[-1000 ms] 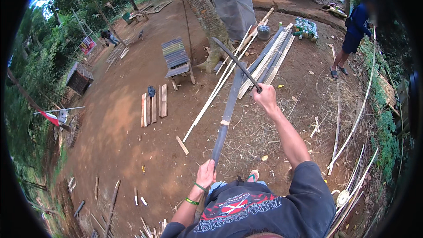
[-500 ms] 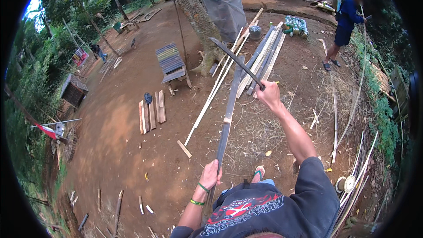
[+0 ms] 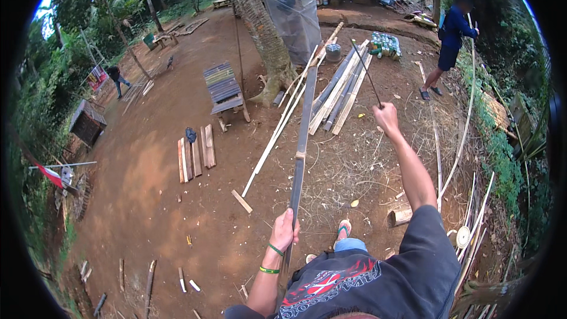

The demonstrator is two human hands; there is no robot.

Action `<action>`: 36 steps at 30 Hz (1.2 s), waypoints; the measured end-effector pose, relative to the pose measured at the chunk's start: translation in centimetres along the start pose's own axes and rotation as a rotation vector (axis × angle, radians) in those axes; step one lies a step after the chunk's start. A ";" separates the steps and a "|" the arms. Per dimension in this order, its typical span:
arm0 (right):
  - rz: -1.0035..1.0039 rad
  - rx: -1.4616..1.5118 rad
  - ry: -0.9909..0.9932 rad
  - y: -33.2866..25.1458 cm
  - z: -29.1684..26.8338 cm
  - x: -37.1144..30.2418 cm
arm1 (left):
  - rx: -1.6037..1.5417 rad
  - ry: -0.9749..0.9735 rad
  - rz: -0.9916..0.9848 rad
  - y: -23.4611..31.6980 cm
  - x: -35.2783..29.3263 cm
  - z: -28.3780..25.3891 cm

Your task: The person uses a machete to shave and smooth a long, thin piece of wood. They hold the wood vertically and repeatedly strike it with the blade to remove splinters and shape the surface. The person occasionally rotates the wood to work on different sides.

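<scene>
My left hand (image 3: 284, 232) is closed round the lower part of a long dark split bamboo strip (image 3: 303, 133), which slants up and away from me. A pale nicked ring shows at the strip's joint. In my right hand (image 3: 387, 119) is the handle of a machete (image 3: 368, 72). Its dark blade is seen nearly edge-on, pointing up and to the left, apart from the strip. Beyond lie several long split bamboo pieces (image 3: 354, 95) on the ground.
A slatted bamboo stand (image 3: 224, 90) is left of a leaning tree trunk (image 3: 257, 29). Short boards (image 3: 208, 146) lie left of the strip. A cut log (image 3: 400, 217) lies near my right side. A person (image 3: 455, 35) holds a long pole at the far right.
My right hand has moved right, carrying the machete away from the bamboo strip; its blade has turned edge-on. The strip stands slightly more upright in my left hand.
</scene>
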State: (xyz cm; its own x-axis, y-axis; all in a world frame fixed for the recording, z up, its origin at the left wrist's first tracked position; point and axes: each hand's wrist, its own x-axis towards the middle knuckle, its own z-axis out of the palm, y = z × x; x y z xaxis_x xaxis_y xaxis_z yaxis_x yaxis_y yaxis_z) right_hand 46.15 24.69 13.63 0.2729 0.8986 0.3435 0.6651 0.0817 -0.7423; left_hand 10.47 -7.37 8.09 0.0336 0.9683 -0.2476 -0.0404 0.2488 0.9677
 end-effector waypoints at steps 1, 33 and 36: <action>0.030 0.089 -0.048 0.5 0.3 -2.8 | 0.016 0.023 0.004 -0.1 0.0 -0.1; 0.456 1.651 -1.047 -5.3 9.2 -14.2 | 0.274 0.134 0.068 5.5 8.8 7.7; 0.380 1.621 -1.117 -6.4 8.6 -14.0 | 0.245 0.236 0.032 5.0 6.5 7.4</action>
State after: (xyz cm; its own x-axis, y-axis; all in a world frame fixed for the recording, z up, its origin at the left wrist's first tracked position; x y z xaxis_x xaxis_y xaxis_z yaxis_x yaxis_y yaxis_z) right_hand 32.08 15.28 8.65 -0.6754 0.7299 0.1055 -0.6134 -0.4766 -0.6298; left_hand 17.88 -0.03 11.64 -0.1973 0.9611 -0.1933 0.2048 0.2333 0.9506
